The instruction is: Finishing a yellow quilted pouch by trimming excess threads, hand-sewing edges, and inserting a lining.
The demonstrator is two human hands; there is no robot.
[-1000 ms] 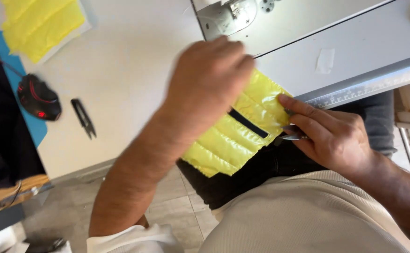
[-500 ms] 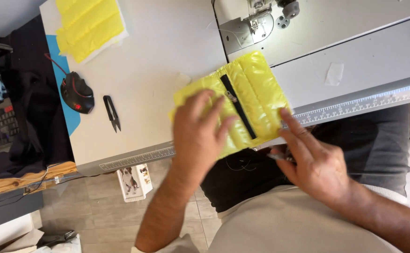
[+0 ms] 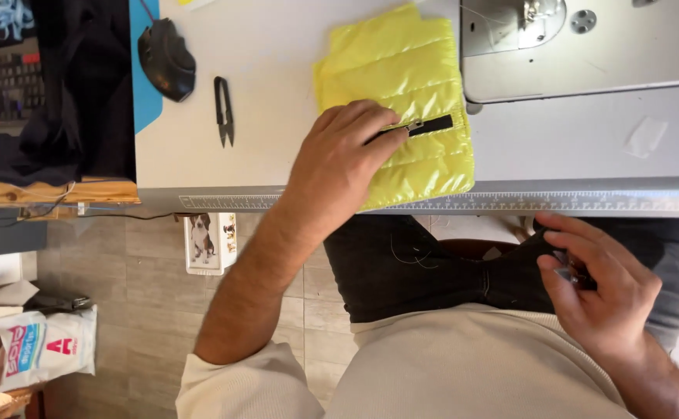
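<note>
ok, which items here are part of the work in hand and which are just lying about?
In hand:
- yellow quilted piece, pressed flat by the left hand
- its black zipper
- sewing machine
- small object, too hidden to identify, in the right hand

Lying about:
- black thread snips
- black mouse
- keyboard
- printed bag on the floor

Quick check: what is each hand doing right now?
Left hand: open, flat on the yellow quilted piece.
Right hand: off the table, fingers curled around something small; what it is cannot be told.
</note>
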